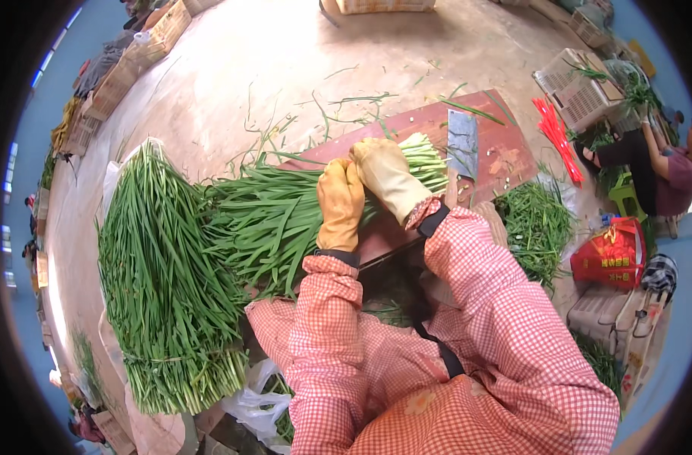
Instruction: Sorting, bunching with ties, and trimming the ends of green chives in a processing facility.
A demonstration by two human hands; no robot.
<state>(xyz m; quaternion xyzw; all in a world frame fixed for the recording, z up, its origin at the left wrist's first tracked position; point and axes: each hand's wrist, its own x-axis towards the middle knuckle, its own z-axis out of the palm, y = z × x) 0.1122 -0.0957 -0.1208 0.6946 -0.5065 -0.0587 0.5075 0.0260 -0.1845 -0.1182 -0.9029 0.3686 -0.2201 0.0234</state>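
Observation:
Both hands wear rubber gloves and meet over a bunch of green garlic chives (277, 210) lying across a red board (505, 142). My left hand (341, 196) is closed on the bunch near its middle. Touching it, my right hand (383, 170) grips the bunch nearer the pale stem ends, which point right. Whether a tie lies under the fingers cannot be told. A broad metal cleaver blade (462, 143) rests on the board just right of the stems. At the left stands a large pile of chives (164, 273), with a band around its lower part.
Loose trimmings (536, 222) lie right of the board, below red strips (556, 139). A red bag (610, 253) and a plastic crate (579, 88) stand farther right, near a seated person (673, 170). A white plastic bag (260, 404) lies at lower left.

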